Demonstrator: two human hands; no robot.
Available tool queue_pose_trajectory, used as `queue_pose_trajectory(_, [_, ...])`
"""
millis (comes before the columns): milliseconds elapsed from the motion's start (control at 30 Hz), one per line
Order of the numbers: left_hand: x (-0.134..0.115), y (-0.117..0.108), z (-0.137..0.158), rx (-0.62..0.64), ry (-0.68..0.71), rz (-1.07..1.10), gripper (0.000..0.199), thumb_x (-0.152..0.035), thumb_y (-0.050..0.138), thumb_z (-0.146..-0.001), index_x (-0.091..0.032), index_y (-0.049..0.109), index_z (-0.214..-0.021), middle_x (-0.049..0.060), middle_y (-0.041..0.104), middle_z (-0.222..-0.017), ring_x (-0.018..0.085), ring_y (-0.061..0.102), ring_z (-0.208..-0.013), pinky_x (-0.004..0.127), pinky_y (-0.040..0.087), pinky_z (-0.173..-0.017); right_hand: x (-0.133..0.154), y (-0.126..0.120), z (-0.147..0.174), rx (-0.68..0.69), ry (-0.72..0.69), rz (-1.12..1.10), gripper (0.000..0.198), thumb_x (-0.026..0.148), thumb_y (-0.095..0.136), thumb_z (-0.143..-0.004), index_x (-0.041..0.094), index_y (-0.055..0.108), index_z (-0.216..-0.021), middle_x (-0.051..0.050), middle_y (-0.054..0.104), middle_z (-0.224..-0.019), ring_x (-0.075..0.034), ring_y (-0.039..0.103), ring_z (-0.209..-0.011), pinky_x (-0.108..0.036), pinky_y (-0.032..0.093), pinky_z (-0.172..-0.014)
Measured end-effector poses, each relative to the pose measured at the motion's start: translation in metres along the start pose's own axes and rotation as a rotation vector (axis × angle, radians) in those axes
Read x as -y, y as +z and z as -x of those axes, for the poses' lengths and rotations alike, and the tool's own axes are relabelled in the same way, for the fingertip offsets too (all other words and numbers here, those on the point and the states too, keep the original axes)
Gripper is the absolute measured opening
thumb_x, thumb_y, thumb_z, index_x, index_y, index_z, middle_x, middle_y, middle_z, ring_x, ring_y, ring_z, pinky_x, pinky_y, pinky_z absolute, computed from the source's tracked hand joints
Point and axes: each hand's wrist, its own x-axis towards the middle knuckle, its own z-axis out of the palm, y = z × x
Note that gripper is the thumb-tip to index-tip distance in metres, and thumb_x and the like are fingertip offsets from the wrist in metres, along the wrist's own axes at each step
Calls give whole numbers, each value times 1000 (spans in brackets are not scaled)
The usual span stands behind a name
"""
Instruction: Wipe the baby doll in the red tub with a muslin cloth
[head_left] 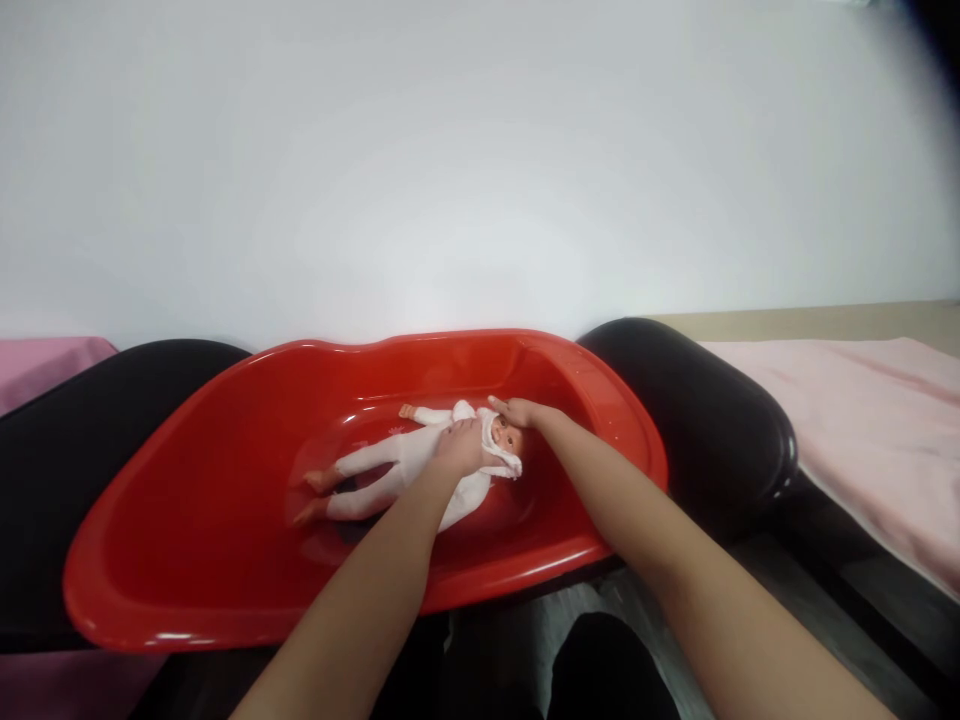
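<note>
A baby doll [390, 466] in white clothing lies on its back in a red baby bathtub [187, 520], its bare feet toward the left and its head toward the right. Its face is turned up. White cloth [510, 465] is bunched round its neck and beside its cheek. My left hand [460, 444] rests flat on the doll's chest, fingers stretched out. At the crown of the head, my right hand [519, 411] cups the doll, with the thumb extended and some fingers hidden behind the head.
The tub's ends lie against two black chairs [690, 420] at left and right. Pale pink sheeting [862, 400] covers a surface on the right, and a pink cloth [52, 368] shows at far left. Behind stands a white wall [480, 160]. My dark-clothed knees [607, 665] are below the tub.
</note>
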Motion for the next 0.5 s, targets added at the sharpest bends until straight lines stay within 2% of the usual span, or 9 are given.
queue_pose_trajectory(100, [1,-7,1,-8,-32,-5,73,-72,68,-57,-21,57,-109,14,63,-117,32,55,-113,39,40,-94,1,-6,4,134,94,-53,80,74,20,-86,11,68,-99,-19,69,-107,-27,67,-87,-36,49,-81])
queue_pose_trajectory(167, [0,-11,3,-16,-67,-4,65,-71,67,-59,-23,59,-103,13,64,-115,31,56,-110,37,41,-91,1,-12,8,234,3,-49,70,72,37,-84,14,63,-114,-16,65,-118,-27,65,-97,-36,49,-84])
queue_pose_trajectory(233, [0,-13,3,-27,-94,-20,62,-68,69,-60,-23,59,-101,13,63,-118,31,55,-112,35,40,-91,2,-19,13,322,-173,-9,69,65,60,-75,19,57,-125,-11,60,-128,-27,59,-110,-34,46,-92])
queue_pose_trajectory(300, [2,-11,3,-30,-94,-49,61,-63,73,-59,-22,59,-101,13,62,-119,31,52,-116,34,38,-92,3,-24,17,355,-267,74,85,55,77,-61,21,49,-134,-10,53,-136,-30,52,-120,-35,42,-100])
queue_pose_trajectory(400, [10,-5,1,-64,-97,-42,41,-50,66,-74,-19,60,-100,14,64,-114,30,54,-111,34,38,-90,6,-26,21,331,-196,248,111,41,86,-45,22,37,-142,-13,42,-143,-34,45,-126,-41,41,-102])
queue_pose_trajectory(500, [16,-4,-1,-125,-152,21,25,-35,48,-88,-16,62,-97,15,67,-102,27,60,-97,33,40,-81,9,-25,22,325,-132,296,113,38,87,-43,22,36,-142,-15,41,-143,-35,46,-125,-41,43,-99])
